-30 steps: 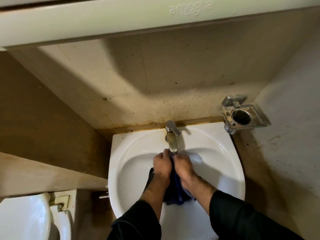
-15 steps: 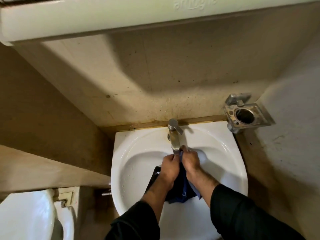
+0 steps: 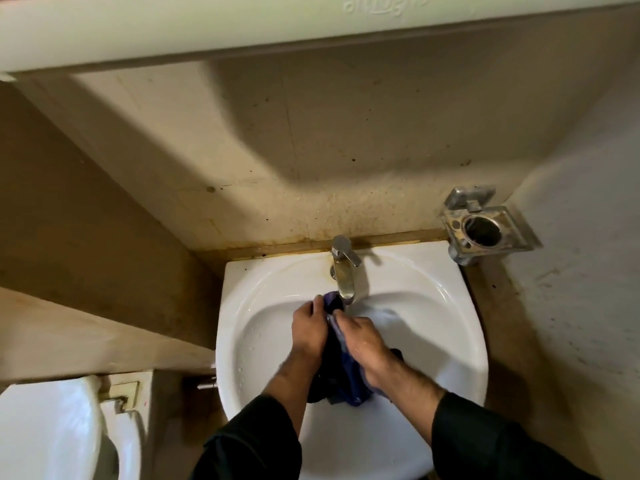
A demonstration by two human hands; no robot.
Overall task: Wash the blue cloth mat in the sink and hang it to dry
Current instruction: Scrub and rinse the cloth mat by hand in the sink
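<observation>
The blue cloth mat [image 3: 346,379] is bunched up, dark and wet, over the bowl of the white sink [image 3: 433,306]. My left hand [image 3: 310,329] and my right hand [image 3: 360,341] both grip it, pressed close together, with cloth squeezed between them. A fold of the mat sticks up past my left fingers, right under the spout of the metal tap [image 3: 343,268]. The lower end of the mat hangs between my wrists. Black sleeves cover both forearms.
A metal holder [image 3: 485,230] is fixed to the wall at the sink's right rear corner. A white toilet [image 3: 52,431] stands at the lower left. A white cabinet [image 3: 242,26] overhangs the stained wall above.
Both hands have shifted slightly on the cloth. A fold of the mat now shows above my left fingers under the tap spout, and my right hand has slid lower along the cloth.
</observation>
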